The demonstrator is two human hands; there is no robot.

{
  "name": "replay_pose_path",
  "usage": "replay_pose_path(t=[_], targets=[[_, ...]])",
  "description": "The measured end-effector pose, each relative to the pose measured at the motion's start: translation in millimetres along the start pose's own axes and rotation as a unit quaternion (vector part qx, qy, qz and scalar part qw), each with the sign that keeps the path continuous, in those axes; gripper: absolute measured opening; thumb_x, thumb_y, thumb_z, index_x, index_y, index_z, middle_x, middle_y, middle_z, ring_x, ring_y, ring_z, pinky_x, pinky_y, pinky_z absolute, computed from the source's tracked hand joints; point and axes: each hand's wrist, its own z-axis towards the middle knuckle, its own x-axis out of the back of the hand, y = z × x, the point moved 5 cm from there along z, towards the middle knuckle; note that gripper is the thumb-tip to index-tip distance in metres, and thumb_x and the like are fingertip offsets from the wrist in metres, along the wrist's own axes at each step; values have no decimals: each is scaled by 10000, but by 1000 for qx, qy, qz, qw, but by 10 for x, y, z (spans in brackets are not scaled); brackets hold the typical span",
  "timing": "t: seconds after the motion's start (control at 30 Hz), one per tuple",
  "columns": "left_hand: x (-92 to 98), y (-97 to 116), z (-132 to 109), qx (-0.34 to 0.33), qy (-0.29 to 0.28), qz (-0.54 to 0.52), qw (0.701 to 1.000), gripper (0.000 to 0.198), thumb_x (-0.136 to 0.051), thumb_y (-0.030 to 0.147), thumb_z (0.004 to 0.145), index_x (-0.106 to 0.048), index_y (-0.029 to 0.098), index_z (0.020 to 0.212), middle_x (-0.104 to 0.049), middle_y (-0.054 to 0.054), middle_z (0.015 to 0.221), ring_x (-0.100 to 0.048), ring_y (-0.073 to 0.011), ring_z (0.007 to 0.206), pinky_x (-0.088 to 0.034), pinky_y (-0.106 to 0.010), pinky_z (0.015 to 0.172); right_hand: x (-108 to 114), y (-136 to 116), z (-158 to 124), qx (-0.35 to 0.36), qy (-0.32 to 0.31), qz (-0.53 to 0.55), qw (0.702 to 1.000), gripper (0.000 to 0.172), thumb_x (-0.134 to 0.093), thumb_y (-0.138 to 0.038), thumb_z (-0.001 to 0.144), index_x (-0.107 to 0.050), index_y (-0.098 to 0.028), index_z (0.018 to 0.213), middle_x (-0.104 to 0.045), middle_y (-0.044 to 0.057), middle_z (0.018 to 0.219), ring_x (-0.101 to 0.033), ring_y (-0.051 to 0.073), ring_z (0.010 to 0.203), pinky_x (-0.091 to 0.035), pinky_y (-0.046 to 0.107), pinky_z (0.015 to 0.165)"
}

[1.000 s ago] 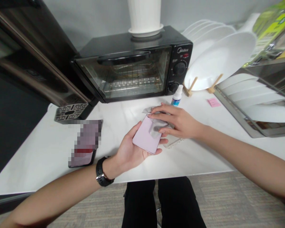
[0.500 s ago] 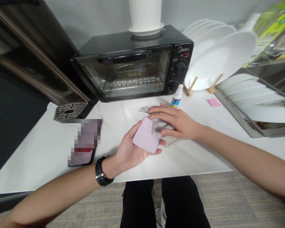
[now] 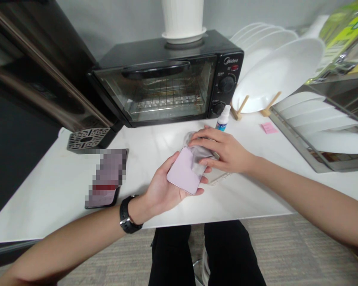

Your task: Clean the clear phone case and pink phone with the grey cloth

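Left grip (image 3: 159, 190) cupped palm-up, fingers curled round the edges of a pale pink phone (image 3: 181, 171), holding it just above the desk (image 3: 56, 198)! Right grip (image 3: 226, 153) bears down from above, fingers pinching a grey cloth (image 3: 198, 153) onto the phone's top corner. That corner's covered, the lower face is bare! Just beside the right grip, a clear phone case (image 3: 219, 177) lies apart on the desk, a small spray bottle (image 3: 223, 119) stands behind, and a second phone (image 3: 106, 178) sits off left, its face blurred out.
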Motion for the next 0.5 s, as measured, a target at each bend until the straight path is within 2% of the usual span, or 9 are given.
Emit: replay_pose_path(t=[0.1,0.2,0.33,0.5], targets=[[5,-7,1,4,3,7,1000,678,-202,498,1171,-791,163,1186,-828,-187,1105,-825,-266,866,-688,-360,707,9,-6,1,-14,1,-13,1000,429,-551,-618,1090,-734,-331,1350,-751,107,1311,-722,320,1199,-522,537,1227],[9,3,0,-2,20,-2,1000,654,-217,497,1170,-791,184,1156,-827,-167,1094,-827,-268,845,-690,-372,701,12,-10,-1,-27,0,-18,999,482,-521,-674,1089,-759,-315,1306,-763,106,1299,-738,323,1178,-524,565,1224],[-3,4,2,-3,28,-7,1000,650,-228,492,1170,-797,186,1106,-827,-149,1097,-829,-270,831,-691,-374,688,-5,-25,0,-44,-16,-16,999,494,-488,-699,1088,-752,-360,1331,-767,83,1354,-743,328,1227,-512,578,1244],[18,-4,1,-2,52,3,999,624,-249,490,1169,-790,178,1151,-830,-154,1079,-838,-288,862,-693,-383,691,10,-54,15,-62,-14,-20,998,509,-460,-674,1102,-759,-331,1330,-777,98,1339,-745,332,1238,-501,566,1252]])
